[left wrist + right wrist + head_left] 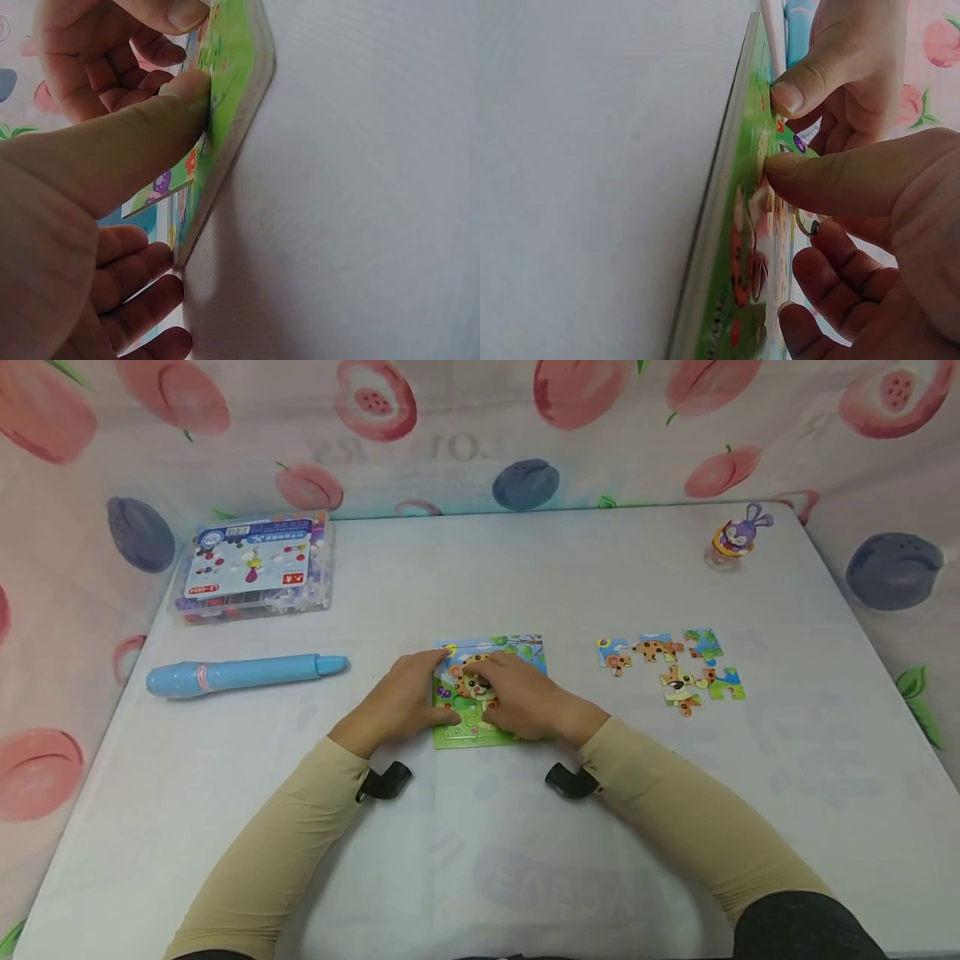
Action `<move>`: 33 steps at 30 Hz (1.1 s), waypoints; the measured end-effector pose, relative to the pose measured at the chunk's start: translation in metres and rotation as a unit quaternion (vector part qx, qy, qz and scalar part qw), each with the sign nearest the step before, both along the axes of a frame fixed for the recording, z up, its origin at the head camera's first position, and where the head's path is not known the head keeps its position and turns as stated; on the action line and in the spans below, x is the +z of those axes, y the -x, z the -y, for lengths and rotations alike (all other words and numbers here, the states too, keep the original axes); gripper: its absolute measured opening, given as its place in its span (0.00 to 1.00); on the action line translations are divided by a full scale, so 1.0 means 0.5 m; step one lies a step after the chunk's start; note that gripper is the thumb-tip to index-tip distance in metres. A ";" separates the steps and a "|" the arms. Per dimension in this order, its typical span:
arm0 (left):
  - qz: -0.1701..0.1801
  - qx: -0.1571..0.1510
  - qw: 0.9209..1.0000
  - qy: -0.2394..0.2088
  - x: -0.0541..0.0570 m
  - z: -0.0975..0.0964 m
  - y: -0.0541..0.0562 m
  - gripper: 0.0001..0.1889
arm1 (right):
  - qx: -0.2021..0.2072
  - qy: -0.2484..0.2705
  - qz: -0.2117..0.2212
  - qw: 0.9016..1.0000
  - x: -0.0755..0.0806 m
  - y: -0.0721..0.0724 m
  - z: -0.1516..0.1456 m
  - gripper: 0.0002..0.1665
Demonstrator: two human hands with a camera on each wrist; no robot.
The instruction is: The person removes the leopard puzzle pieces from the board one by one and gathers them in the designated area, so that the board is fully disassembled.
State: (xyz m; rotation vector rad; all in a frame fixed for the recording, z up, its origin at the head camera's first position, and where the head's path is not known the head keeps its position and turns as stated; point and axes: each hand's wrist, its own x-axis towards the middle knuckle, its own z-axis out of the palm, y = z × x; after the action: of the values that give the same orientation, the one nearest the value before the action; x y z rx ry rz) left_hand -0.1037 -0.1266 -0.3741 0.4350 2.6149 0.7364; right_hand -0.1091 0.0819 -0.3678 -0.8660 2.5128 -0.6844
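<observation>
A jigsaw puzzle board with a leopard picture and a green lower border lies on the table. My left hand holds its left side, the thumb on the board's face and the fingertips by the edge, as the left wrist view shows. Over the middle, my right hand pinches a puzzle piece between thumb and fingers. That piece, with a purple mark on green, stands tilted up from the board; the hands partly hide it. Several loose puzzle pieces lie to the board's right.
On the left lies a light-blue pen-shaped stick. Behind it sits a clear plastic case of small coloured parts. A small purple rabbit figure stands at the back right. Fruit-print cloth hangs behind the white table.
</observation>
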 end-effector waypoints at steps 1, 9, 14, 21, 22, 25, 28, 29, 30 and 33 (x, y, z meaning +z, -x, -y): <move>0.000 0.000 1.000 0.000 0.000 0.000 0.000 0.51 | -0.001 0.002 0.001 1.000 0.000 0.000 0.000 0.36; -0.005 -0.003 1.000 -0.006 -0.003 0.001 0.001 0.50 | -0.004 0.019 0.025 0.999 0.002 -0.001 0.000 0.37; -0.003 -0.002 1.000 -0.006 -0.002 0.002 0.001 0.51 | -0.002 0.022 0.024 0.999 -0.001 0.000 0.002 0.37; -0.004 -0.001 1.000 -0.007 -0.004 0.002 0.001 0.50 | -0.009 0.023 0.010 1.000 -0.007 -0.003 0.004 0.36; -0.004 -0.002 1.000 -0.007 -0.005 0.002 0.001 0.50 | -0.009 0.023 0.007 1.000 -0.008 -0.003 0.005 0.36; -0.006 -0.005 1.000 -0.006 -0.004 0.003 0.001 0.50 | -0.008 0.018 -0.009 1.000 -0.009 -0.004 0.009 0.34; -0.009 -0.007 1.000 -0.007 -0.004 0.003 0.001 0.50 | -0.010 0.013 -0.029 0.999 -0.010 -0.003 0.014 0.30; -0.009 -0.007 1.000 -0.008 -0.005 0.003 0.001 0.50 | -0.011 0.011 -0.036 0.999 -0.010 -0.003 0.016 0.29; -0.010 -0.006 1.000 -0.009 -0.005 0.003 0.001 0.50 | -0.012 0.010 -0.041 0.999 -0.010 -0.002 0.017 0.27; -0.010 -0.005 1.000 -0.012 -0.006 0.002 0.002 0.50 | -0.017 0.010 -0.044 0.999 -0.009 -0.001 0.018 0.25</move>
State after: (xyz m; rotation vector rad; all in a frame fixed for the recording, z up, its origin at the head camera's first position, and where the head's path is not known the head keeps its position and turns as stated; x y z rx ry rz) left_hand -0.1048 -0.1278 -0.3769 0.4658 2.6228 0.7644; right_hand -0.1084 0.0727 -0.3720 -0.8808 2.6088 -0.6972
